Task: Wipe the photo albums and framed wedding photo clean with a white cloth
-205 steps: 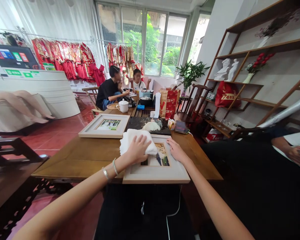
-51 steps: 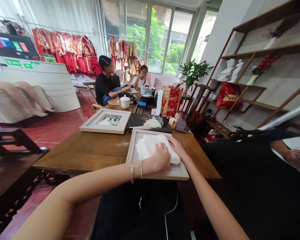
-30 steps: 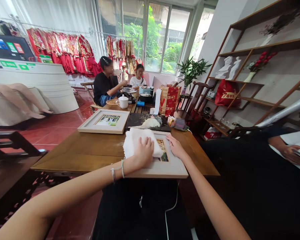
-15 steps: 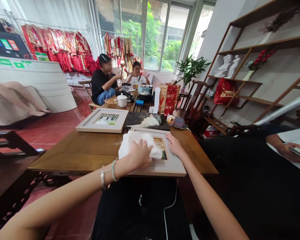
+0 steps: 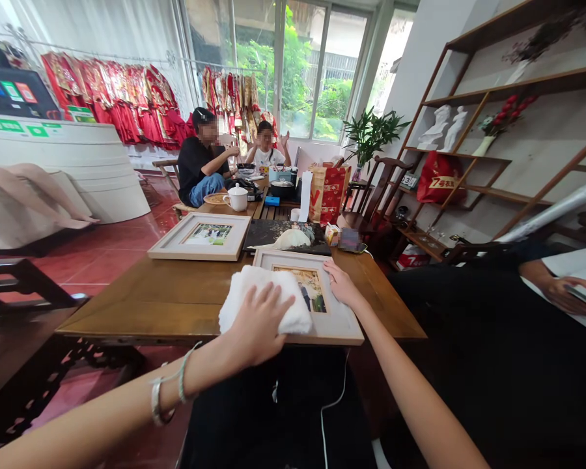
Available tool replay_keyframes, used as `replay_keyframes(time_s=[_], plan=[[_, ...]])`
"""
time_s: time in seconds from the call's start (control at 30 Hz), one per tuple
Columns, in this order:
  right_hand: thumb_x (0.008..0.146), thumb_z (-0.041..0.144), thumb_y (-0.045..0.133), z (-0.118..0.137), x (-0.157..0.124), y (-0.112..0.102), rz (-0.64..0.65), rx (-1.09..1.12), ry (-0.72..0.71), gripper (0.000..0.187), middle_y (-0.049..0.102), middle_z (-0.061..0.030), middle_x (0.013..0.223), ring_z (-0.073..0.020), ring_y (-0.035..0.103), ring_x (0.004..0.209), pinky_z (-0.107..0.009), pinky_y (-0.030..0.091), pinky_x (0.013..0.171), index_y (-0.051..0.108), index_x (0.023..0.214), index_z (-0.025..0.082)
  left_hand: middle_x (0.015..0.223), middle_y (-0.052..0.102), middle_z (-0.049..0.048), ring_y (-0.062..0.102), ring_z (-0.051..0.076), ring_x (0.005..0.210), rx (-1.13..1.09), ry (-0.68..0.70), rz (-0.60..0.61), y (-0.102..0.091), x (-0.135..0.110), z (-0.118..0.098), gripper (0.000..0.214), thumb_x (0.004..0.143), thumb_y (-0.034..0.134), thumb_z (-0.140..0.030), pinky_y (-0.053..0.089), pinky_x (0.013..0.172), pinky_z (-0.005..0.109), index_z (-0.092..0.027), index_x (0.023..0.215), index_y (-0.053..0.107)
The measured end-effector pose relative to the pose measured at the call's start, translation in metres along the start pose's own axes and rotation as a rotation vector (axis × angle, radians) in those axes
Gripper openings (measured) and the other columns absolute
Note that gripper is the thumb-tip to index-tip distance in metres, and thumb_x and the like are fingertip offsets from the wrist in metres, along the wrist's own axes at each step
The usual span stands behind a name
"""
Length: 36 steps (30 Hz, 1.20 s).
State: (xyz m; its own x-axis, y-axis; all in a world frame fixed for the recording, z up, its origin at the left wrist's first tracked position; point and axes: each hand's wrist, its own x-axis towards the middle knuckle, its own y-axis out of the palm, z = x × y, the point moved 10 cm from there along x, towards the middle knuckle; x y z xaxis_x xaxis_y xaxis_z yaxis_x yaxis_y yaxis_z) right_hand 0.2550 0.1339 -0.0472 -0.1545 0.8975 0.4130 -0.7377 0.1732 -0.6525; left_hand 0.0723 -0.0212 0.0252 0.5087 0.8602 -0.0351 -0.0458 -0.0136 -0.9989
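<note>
Rows of red garments point(image 5: 117, 98) are hung at 11 o'clock in a bright room, where a brown wooden table point(image 5: 151, 293) is set before tall windows point(image 5: 300, 85). On its near side, a picture frame point(image 5: 334, 322) is laid flat: a pale grey mat and a small photo point(image 5: 315, 291) are bordered by light wood. The photo is partly covered by a thick, folded white cloth point(image 5: 237, 286), pressed rather than clutched by the left hand point(image 5: 261, 326), which is spread palm down. The frame's 3 o'clock rim is touched by the right hand point(image 5: 342, 286), its fingers loosely extended on top. The 6 o'clock rim is placed at the table's near edge; the 9 o'clock rim is overlapped by the cloth. A broad stretch of wood is left at 9 o'clock, a narrower strip at 3. Room is limited at 12 by a dark panel point(image 5: 264, 236), at 10 by a second frame point(image 5: 168, 246).
</note>
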Motion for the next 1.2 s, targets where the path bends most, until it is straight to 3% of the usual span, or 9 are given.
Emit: replay_keyframes(time_s=[0.17,0.3,0.47,0.63,0.87,0.97,1.07,1.2], plan=[[0.077,0.003,0.040,-0.001,0.001,0.001,0.016,0.014,-0.023,0.048,0.057,-0.0090,0.131,-0.0206,0.043,0.130,-0.044,0.026,0.114,0.065,0.115,0.016,0.143,0.042,0.0141,0.033,0.033,0.134,0.068,-0.006,-0.170,0.000,0.048,0.033,0.063,0.079,0.055,-0.037,0.024,0.109,0.052,-0.022,0.139,0.041],[0.076,0.002,0.040,-0.002,0.001,0.002,0.021,0.015,-0.030,0.049,0.057,-0.0100,0.131,-0.0210,0.042,0.131,-0.045,0.024,0.114,0.064,0.116,0.015,0.137,0.046,0.0149,0.035,0.034,0.131,0.098,0.017,-0.239,-0.004,0.080,0.048,0.059,0.080,0.054,-0.037,0.026,0.105,0.053,-0.022,0.136,0.044],[0.075,0.001,0.039,-0.002,0.002,0.002,0.012,0.000,-0.026,0.050,0.058,-0.0103,0.130,-0.0209,0.043,0.130,-0.045,0.026,0.113,0.065,0.116,0.015,0.143,0.039,0.0161,0.030,0.035,0.134,0.092,-0.032,-0.265,-0.004,0.096,0.060,0.060,0.084,0.049,-0.040,0.024,0.106,0.053,-0.020,0.139,0.040],[0.073,-0.001,0.039,-0.001,0.001,0.001,-0.003,0.000,-0.013,0.051,0.058,-0.0110,0.130,-0.0212,0.044,0.129,-0.044,0.026,0.114,0.065,0.114,0.014,0.142,0.041,0.0174,0.032,0.035,0.134,0.096,0.010,-0.152,0.003,0.075,0.042,0.057,0.084,0.049,-0.038,0.024,0.107,0.055,-0.017,0.137,0.044],[0.075,0.001,0.041,0.000,0.001,-0.002,-0.021,0.038,0.009,0.049,0.059,-0.0093,0.128,-0.0214,0.044,0.129,-0.044,0.025,0.114,0.066,0.114,0.017,0.142,0.043,0.0159,0.034,0.035,0.134,-0.030,0.039,0.005,-0.006,-0.003,-0.013,0.058,0.085,0.047,-0.041,0.025,0.108,0.055,-0.018,0.138,0.043],[0.075,0.001,0.042,0.001,0.001,-0.002,-0.020,0.041,0.006,0.049,0.060,-0.0080,0.127,-0.0209,0.044,0.129,-0.044,0.025,0.114,0.065,0.114,0.018,0.145,0.039,0.0150,0.031,0.036,0.135,-0.109,0.081,0.040,-0.006,-0.023,-0.034,0.062,0.085,0.046,-0.044,0.025,0.108,0.056,-0.021,0.142,0.037],[0.075,0.001,0.041,0.001,0.001,-0.002,-0.014,0.037,0.002,0.049,0.060,-0.0087,0.127,-0.0210,0.043,0.130,-0.045,0.025,0.114,0.065,0.115,0.018,0.148,0.036,0.0139,0.028,0.035,0.137,-0.137,0.113,0.014,-0.002,-0.020,-0.041,0.063,0.086,0.045,-0.046,0.022,0.110,0.056,-0.023,0.143,0.034],[0.076,0.001,0.040,0.002,0.001,-0.001,-0.004,0.027,0.003,0.048,0.059,-0.0102,0.129,-0.0211,0.044,0.129,-0.044,0.026,0.113,0.065,0.114,0.016,0.146,0.037,0.0173,0.029,0.037,0.136,-0.064,0.100,-0.064,0.005,0.010,-0.037,0.064,0.085,0.047,-0.046,0.022,0.109,0.058,-0.020,0.142,0.036]])
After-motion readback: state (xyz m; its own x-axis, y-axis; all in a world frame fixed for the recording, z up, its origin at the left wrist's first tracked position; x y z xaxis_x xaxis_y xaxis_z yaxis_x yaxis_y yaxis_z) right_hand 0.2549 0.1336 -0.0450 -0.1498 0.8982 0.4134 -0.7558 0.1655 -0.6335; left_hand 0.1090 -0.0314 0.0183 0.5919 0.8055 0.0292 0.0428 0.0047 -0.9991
